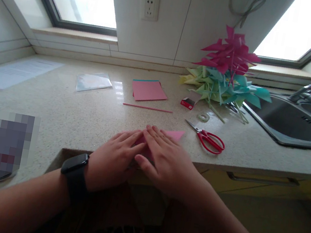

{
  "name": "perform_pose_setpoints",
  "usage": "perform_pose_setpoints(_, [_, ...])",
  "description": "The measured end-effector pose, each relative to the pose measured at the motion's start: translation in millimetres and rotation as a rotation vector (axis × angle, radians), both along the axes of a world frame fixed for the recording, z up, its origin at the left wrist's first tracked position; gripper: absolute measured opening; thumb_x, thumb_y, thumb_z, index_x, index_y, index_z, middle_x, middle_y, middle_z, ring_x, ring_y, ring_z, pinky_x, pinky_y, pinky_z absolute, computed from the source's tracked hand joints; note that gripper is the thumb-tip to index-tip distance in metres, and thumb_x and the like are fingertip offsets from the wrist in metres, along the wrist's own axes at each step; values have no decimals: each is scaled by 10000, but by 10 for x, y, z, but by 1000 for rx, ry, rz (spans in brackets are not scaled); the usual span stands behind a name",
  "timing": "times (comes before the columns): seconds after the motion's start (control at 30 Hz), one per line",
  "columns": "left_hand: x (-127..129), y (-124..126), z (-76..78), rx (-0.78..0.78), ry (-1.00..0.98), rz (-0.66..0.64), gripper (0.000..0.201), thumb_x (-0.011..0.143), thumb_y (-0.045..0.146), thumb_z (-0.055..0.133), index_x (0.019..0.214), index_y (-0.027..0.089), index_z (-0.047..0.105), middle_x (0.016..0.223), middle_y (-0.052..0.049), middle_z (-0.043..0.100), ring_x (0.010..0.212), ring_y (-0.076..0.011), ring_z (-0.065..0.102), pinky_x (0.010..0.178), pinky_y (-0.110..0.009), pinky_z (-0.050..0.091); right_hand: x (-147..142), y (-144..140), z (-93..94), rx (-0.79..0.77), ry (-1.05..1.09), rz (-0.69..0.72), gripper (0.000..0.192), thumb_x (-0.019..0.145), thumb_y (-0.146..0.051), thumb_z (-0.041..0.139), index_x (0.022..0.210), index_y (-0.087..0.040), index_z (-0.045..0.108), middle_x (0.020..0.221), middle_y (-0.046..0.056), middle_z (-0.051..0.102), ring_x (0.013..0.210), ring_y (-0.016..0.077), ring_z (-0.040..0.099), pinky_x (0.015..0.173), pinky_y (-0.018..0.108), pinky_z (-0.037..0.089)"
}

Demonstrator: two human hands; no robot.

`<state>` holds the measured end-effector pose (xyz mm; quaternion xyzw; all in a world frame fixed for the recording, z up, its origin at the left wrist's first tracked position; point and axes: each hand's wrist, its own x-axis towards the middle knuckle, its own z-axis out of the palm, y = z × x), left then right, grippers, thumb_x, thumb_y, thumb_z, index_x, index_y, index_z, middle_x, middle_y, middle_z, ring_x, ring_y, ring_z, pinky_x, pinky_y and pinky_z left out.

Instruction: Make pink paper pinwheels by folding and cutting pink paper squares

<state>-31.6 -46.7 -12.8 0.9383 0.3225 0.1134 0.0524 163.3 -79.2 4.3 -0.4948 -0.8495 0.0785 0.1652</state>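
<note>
A piece of pink paper (176, 135), apparently folded, lies near the counter's front edge, with one pointed corner showing on the right. My left hand (113, 157), below a black watch, lies flat over its left part. Over the middle rests my right hand (165, 160), fingers straight and fingertips pressed down, its thumb reaching toward the left hand. Most of the paper is hidden under both palms. Just beyond the fingers lies a thin pink stick (147, 108). Red-handled scissors (208, 138) lie to the right of the paper, blades pointing left.
Farther back are a stack of pink paper sheets (149, 90), a clear plastic sleeve (93, 82), a small red box (188, 103) and a tape roll (203, 117). Several paper pinwheels (224, 80) are piled near the sink (281, 118). Printed sheets (16, 70) lie left.
</note>
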Motion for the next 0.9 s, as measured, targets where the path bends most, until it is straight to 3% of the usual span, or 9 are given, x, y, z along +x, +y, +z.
perform_pose_setpoints(0.1, [-3,1,-3,2,-18,-29,592,877,200,588,1452,185,449,1572,-134,422,1431,-300,395,1185,-504,355,-100,74,-91,-55,-5,-18,826,997,-625,365,1506,24,395,1560,257,386,1469,341,363,1219,484,305])
perform_pose_setpoints(0.23, [-18,0,-5,5,-12,-13,544,880,188,588,1414,179,484,1554,-152,442,1415,-314,417,1170,-527,375,-24,111,-145,-34,-19,-38,752,1012,-574,367,1492,1,431,1540,233,434,1450,331,400,1208,471,333])
perform_pose_setpoints(0.37, [-38,-5,-5,5,23,1,558,833,160,616,1382,157,520,1545,-184,442,1400,-347,432,1153,-551,392,225,133,-130,5,-95,-81,670,1035,-485,336,1442,24,490,1477,252,508,1409,324,465,1186,469,367])
perform_pose_setpoints(0.63, [-58,6,-5,25,52,-6,606,838,183,602,1433,160,488,1564,-177,414,1409,-346,417,1164,-539,382,725,170,-228,78,-169,-162,560,1030,-347,335,1454,-13,486,1484,222,508,1415,299,460,1201,504,335])
perform_pose_setpoints(0.9, [-78,19,0,18,40,-9,595,841,162,600,1428,174,502,1563,-168,427,1412,-337,422,1163,-541,382,692,151,-289,119,-170,-276,553,975,-257,386,1446,16,482,1467,239,519,1408,311,469,1218,521,304])
